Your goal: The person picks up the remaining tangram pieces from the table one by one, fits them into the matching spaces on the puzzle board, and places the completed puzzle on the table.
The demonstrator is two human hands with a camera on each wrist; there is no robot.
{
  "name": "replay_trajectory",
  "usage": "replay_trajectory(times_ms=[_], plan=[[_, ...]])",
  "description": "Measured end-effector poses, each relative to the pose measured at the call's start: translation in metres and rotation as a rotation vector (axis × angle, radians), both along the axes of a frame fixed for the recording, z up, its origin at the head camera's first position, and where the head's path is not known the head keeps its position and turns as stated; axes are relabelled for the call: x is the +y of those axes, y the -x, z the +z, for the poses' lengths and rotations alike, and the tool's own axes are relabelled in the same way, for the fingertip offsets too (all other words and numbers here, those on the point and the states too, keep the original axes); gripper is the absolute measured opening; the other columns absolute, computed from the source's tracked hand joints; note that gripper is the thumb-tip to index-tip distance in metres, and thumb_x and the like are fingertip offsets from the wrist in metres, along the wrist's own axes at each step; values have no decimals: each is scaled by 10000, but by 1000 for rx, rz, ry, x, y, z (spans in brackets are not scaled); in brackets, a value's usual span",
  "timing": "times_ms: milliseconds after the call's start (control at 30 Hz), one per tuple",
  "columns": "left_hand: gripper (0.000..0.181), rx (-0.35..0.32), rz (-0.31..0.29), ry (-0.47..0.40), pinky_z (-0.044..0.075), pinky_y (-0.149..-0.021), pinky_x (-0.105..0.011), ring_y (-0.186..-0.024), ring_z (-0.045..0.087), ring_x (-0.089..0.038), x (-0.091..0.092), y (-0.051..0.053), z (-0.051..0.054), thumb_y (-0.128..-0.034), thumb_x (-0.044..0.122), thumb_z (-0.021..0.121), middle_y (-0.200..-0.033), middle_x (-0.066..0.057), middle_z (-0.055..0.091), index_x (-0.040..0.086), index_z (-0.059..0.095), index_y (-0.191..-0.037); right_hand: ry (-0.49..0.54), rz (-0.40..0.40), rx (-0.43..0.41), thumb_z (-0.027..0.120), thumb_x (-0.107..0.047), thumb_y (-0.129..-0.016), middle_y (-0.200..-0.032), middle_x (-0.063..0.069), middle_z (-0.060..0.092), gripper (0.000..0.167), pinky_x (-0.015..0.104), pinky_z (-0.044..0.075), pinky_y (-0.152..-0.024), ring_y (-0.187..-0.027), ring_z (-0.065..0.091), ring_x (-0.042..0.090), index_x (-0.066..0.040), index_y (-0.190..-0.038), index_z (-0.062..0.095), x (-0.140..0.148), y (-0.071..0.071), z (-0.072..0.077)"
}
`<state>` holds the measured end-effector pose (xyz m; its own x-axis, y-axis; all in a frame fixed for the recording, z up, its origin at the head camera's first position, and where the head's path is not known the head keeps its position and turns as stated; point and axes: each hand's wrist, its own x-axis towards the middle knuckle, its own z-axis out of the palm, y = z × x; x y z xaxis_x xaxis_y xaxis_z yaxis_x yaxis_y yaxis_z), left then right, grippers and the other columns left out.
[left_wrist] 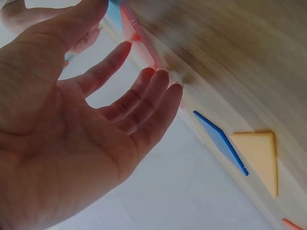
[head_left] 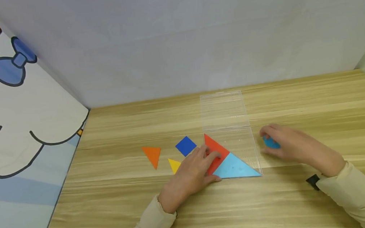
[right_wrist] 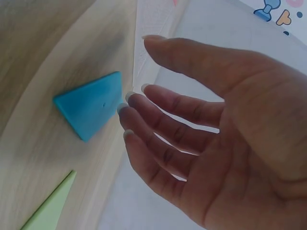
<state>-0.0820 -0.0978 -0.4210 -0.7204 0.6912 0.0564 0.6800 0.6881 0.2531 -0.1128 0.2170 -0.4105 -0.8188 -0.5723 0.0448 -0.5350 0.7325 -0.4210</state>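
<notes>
My left hand reaches over the lower half of a clear plastic case, its bent fingertips at a red triangle. A light blue triangle lies against the red one inside that half, near the thumb. Beyond the case's right side, my right hand hovers with loosely bent fingers at a blue flat tile. In the right wrist view the thumb stays apart from this tile and nothing is pinched; whether a fingertip touches it I cannot tell.
Left of the case lie a dark blue square, a yellow triangle partly behind my left hand, and an orange triangle. A green pointed tile shows in the right wrist view. The wooden table meets a pale wall behind.
</notes>
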Motion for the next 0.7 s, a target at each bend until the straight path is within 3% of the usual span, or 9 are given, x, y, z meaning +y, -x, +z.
replay_trajectory(times_ms=[400, 700], plan=[[521, -17, 5, 5, 457, -790, -298, -916, 520, -208, -1, -1, 1, -837, 363, 868, -1083, -72, 539, 126, 607, -1220, -42, -68, -25, 822, -173, -886, -1005, 87, 614, 365, 366, 483, -701, -817, 524, 180, 18, -1118, 615, 3, -1, 3], [526, -16, 7, 5, 453, -786, -294, -917, 518, -206, -1, -1, 1, -838, 365, 866, -1084, -72, 537, 126, 604, -1228, -86, -107, -20, 829, -171, -872, -1045, 173, 619, 460, 436, 519, -725, -853, 583, 257, 88, -1173, 595, 7, 0, 1]])
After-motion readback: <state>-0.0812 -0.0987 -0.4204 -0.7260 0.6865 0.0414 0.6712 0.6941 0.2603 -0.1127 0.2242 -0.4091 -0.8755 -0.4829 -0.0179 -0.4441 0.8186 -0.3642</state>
